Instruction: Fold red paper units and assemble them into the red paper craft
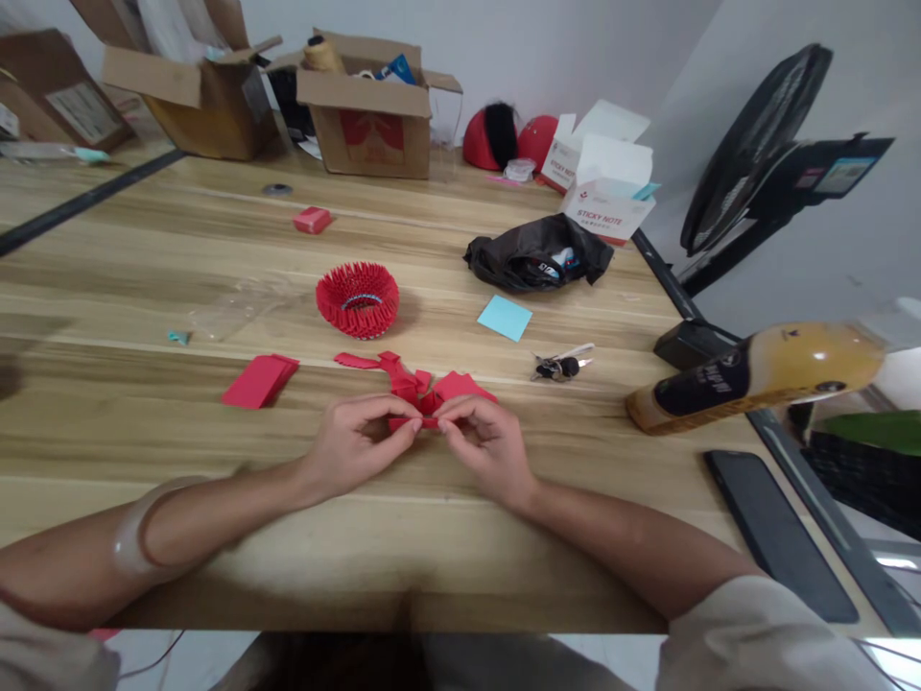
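Note:
Near the table's front, my left hand (366,437) and my right hand (489,443) pinch the two ends of a narrow folded strip of red paper (404,422). Just beyond the fingertips lie several folded red paper pieces (404,380) and some loose red sheets (464,386). To the left rests a stack of red paper (260,381), slightly fanned. Farther back stands a round red bowl (358,302) made of many small folded paper points, with a thin light-blue band inside. My fingers cover part of the strip.
A light-blue sheet (505,318), keys (561,366) and a black plastic bag (539,254) lie to the right. Beyond them are a drink bottle (748,374) and a phone (781,533). Cardboard boxes (370,130) and sticky-note boxes (602,197) line the back; a fan (755,144) stands right.

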`<state>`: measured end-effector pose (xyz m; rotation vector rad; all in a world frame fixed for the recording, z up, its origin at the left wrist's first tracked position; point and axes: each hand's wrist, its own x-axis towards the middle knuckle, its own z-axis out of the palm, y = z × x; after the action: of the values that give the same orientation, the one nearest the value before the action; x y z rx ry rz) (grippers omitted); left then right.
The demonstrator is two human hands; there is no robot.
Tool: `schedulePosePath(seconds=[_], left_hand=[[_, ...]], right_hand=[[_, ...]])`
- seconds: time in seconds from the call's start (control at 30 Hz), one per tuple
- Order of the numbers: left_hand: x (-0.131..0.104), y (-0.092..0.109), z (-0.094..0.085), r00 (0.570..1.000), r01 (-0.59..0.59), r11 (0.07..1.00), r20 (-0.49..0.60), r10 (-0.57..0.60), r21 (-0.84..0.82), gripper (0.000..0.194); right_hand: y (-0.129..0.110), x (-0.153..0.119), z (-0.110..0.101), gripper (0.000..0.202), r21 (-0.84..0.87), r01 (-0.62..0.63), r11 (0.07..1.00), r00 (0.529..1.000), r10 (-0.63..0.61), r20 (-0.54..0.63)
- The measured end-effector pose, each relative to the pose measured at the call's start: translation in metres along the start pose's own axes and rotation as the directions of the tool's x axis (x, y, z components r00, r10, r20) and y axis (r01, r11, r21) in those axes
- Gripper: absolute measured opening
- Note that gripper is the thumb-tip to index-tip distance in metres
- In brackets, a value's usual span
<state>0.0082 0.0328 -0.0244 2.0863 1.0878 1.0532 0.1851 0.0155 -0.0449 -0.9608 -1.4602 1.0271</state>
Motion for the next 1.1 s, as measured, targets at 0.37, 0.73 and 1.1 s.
schedulePosePath(seconds=[0.37,0.73,1.1], left_hand=[[0.003,0.006,-0.003,0.993,-0.091,0.991,-0.071,0.098,0.097,0.007],[0.003,0.000,-0.003,0.988,-0.146,0.988,-0.039,0.148,0.055,0.004],[-0.001,-0.003,0.000,1.000,-0.001,0.973,0.005,0.002,-0.229,0.016]], right_hand=[[-0.011,-0.003,-0.002,0.008,-0.176,0.190,0.966,0.982,-0.186,0.041],[0.004,0.000,0.001,0.017,0.201,-0.173,0.964,0.982,0.152,0.115],[0.001,0.004,-0.002,0.011,0.217,-0.189,0.958,0.981,0.193,0.004]])
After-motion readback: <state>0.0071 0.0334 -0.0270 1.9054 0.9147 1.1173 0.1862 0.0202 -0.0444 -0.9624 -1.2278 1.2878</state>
